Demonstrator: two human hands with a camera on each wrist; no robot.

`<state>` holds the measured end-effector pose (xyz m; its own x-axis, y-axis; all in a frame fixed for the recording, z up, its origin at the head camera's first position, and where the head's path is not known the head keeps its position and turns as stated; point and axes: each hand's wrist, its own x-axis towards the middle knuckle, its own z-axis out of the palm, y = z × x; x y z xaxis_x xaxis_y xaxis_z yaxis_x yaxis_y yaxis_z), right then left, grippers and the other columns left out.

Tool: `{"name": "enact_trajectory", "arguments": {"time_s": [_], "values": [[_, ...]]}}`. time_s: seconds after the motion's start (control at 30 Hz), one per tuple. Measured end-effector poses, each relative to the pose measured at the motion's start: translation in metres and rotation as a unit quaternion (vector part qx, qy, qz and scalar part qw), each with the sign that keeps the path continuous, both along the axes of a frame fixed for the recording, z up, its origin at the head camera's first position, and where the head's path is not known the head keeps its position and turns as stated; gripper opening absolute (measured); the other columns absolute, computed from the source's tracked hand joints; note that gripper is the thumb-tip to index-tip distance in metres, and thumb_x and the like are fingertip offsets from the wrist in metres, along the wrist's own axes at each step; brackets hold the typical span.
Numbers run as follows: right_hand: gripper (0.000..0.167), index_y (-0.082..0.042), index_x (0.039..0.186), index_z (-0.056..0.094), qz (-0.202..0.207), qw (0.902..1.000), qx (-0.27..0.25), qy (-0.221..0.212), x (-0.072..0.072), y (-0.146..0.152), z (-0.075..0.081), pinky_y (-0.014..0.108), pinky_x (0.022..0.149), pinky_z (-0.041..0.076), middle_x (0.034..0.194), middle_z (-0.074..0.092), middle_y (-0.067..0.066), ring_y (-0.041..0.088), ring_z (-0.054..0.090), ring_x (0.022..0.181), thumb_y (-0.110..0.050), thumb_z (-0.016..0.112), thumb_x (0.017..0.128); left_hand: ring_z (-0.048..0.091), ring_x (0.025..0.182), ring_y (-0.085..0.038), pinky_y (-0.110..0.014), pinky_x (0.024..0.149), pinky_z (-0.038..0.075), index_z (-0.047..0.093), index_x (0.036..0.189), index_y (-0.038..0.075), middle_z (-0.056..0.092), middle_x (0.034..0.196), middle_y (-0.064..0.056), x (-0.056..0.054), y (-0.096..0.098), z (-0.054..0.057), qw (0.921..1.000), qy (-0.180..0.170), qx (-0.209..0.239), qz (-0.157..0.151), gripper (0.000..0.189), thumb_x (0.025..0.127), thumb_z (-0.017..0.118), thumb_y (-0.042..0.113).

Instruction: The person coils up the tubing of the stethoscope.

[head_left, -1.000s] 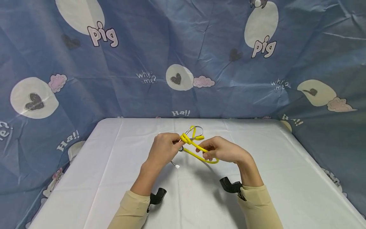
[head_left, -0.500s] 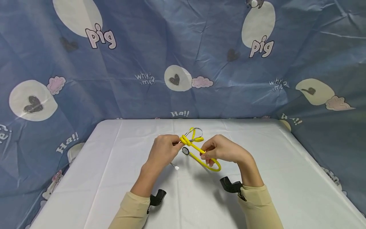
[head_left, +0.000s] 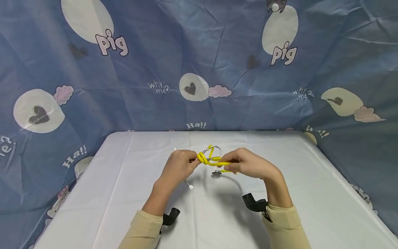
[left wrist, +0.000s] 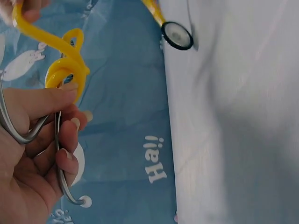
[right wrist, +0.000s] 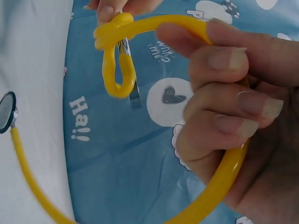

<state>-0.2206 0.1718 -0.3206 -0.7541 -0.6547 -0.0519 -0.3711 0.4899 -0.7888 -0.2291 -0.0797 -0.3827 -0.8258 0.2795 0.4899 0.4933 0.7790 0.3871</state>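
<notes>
A yellow-tubed stethoscope (head_left: 202, 158) is held between both hands above the table. My left hand (head_left: 181, 165) pinches its metal ear tubes (left wrist: 58, 133) where the yellow tubing (left wrist: 70, 77) is wound round them. One white ear tip (left wrist: 85, 201) sticks out below that hand. My right hand (head_left: 245, 164) grips the tubing (right wrist: 219, 175) farther along, with the fingers curled round it. From there the tubing bends back, and the round chest piece (head_left: 216, 173) with its black rim hangs free, left of the right hand's fingers. A metal spring arc (head_left: 219, 150) shows beyond the coil.
A white-covered table (head_left: 130, 193) lies under the hands. Blue printed cloth (head_left: 199, 114) rises behind it and at the sides. Black wrist cameras (head_left: 255, 202) sit on both sleeves.
My right hand has moved slightly right along with the tubing, which is now straighter. The chest piece has swung right, away from the left hand, and turned edge-on. The left hand stays nearly still.
</notes>
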Motion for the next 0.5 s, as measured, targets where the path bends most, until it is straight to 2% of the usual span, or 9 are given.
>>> {"name": "enact_trajectory", "arguments": {"time_s": [0.27, 0.37, 0.5], "values": [[0.023, -0.014, 0.104, 0.076, -0.031, 0.9977, -0.029, 0.053, -0.002, -0.003, 0.000, 0.030, 0.074, 0.055, 0.096, 0.073, 0.003, 0.021, 0.065, 0.084, -0.001, 0.061, 0.092, 0.044, 0.056, -0.001, -0.019, 0.054, 0.039, 0.067, 0.069, 0.022, 0.055, 0.061, 0.014, 0.004, 0.010, -0.002, 0.9971, -0.008, -0.016, -0.074, 0.019, 0.085, 0.078, 0.018], [0.023, -0.015, 0.099, 0.077, -0.043, 0.9951, -0.050, 0.074, -0.003, -0.003, -0.001, 0.031, 0.077, 0.056, 0.098, 0.075, 0.002, 0.020, 0.068, 0.089, 0.001, 0.063, 0.091, 0.044, 0.057, -0.001, -0.017, 0.056, 0.040, 0.066, 0.069, 0.021, 0.055, 0.063, 0.013, 0.007, 0.016, -0.002, 0.9927, 0.000, -0.028, -0.117, 0.020, 0.086, 0.076, 0.016], [0.021, -0.019, 0.091, 0.076, -0.062, 0.9908, -0.065, 0.101, -0.006, -0.004, -0.003, 0.037, 0.076, 0.058, 0.092, 0.074, 0.000, 0.021, 0.070, 0.086, 0.000, 0.065, 0.090, 0.047, 0.059, 0.000, -0.015, 0.058, 0.041, 0.070, 0.074, 0.019, 0.061, 0.067, 0.012, 0.011, 0.023, -0.001, 0.9840, 0.026, -0.043, -0.171, 0.015, 0.088, 0.076, 0.017]]}}
